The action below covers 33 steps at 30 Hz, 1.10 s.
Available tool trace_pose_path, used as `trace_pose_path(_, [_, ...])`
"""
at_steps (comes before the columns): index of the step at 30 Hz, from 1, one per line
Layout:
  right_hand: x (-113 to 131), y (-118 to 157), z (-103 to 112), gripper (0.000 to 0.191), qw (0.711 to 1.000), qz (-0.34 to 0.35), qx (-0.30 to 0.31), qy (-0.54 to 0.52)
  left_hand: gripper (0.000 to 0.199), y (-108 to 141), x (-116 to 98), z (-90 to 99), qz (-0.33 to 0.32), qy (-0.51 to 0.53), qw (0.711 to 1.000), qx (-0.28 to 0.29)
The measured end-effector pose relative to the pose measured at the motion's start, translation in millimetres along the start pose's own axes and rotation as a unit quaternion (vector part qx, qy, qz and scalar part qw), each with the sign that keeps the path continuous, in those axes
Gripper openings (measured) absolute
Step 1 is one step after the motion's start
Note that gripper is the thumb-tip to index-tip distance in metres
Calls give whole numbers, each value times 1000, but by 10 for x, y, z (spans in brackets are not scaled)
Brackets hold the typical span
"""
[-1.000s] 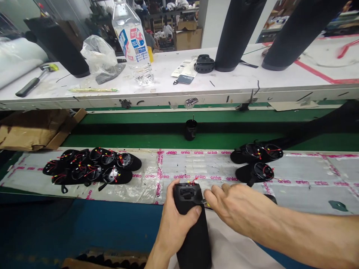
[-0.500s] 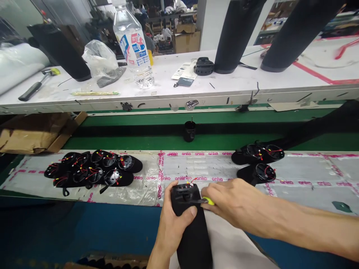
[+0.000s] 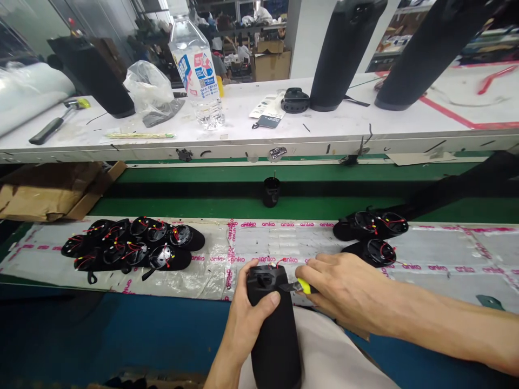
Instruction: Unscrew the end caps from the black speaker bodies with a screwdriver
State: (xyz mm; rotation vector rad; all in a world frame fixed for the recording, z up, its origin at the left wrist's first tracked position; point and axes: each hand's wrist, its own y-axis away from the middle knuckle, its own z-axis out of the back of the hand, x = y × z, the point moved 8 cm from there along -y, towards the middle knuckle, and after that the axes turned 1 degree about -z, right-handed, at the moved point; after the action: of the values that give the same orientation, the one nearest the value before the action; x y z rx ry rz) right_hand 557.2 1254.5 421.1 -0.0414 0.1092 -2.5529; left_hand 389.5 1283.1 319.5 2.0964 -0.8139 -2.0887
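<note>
A black fabric-covered cylinder (image 3: 277,335), perhaps a speaker body, leans against my lap with its top end tilted away from me. Red and yellow wire ends poke out at its rim. My left hand (image 3: 253,313) is wrapped round its upper part, thumb across the front. My right hand (image 3: 340,283) grips a utility knife (image 3: 303,286) with a yellow-green front. Its dark blade points left and lies at the moulded panel near the cylinder's top; whether the tip touches is hard to see.
Several similar black cylinders (image 3: 138,248) with exposed wires lie at left on the plastic-covered bench edge; others (image 3: 373,232) lie at right. A small black cup-shaped part (image 3: 271,192) stands on the green surface. The shelf holds a water bottle (image 3: 198,75), a hammer (image 3: 57,124) and tall black cylinders (image 3: 346,54).
My right hand and the knife have drawn slightly right, showing more of the blade. The left hand keeps its hold, and the cylinder has shifted slightly.
</note>
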Motion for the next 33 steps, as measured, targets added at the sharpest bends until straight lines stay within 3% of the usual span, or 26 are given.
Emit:
trace_pose_path(7, [-72, -3, -56, 20, 1000, 8, 17, 22, 81, 13, -51, -19, 0, -7, 1000, -1])
trace_pose_path(16, [6, -65, -72, 18, 988, 74, 57, 121, 82, 10, -82, -75, -20, -31, 999, 13])
trace_pose_path(24, [41, -88, -24, 15, 981, 86, 38, 168, 88, 19, -62, -78, -26, -71, 997, 9])
trace_pose_path(33, [3, -99, -56, 6, 971, 131, 40, 195, 81, 3, -79, -130, -14, -98, 995, 20])
